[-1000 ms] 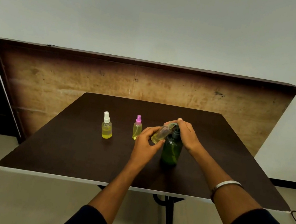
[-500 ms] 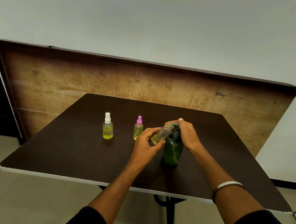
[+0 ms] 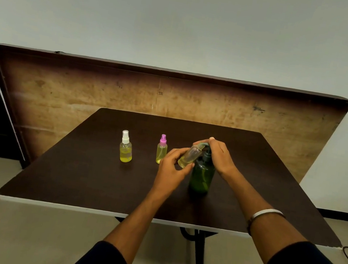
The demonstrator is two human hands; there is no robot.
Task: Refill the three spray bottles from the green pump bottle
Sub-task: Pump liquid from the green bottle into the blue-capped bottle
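Taking the green pump bottle [image 3: 202, 176] as the landmark, which stands upright on the dark tabletop [image 3: 71, 175] right of its centre: farthest to its left stands a white-capped spray bottle [image 3: 126, 147], upright, with yellow liquid filling roughly its lower half. Nearer to the pump bottle, still on its left, stands a pink-capped spray bottle [image 3: 161, 150], also upright and holding pale yellow liquid; the left hand partly covers its right edge from this view.

Just left of the pump bottle, the left hand [image 3: 170, 169] holds an uncapped clear spray bottle [image 3: 189, 158] off the tabletop, its fingers [image 3: 177, 152] wrapped around the lower part. That bottle is tilted, its open neck pointing up and to the right toward the pump's spout, with a little yellow liquid pooled at its low end. Whether the neck touches the spout cannot be told.

On top of the pump bottle rests the right hand [image 3: 219, 156], palm down over the pump head, its fingers curled over the spout end and the neck of the tilted bottle. A pale bangle [image 3: 266, 213] sits on that forearm, nearer the camera than the pump bottle.
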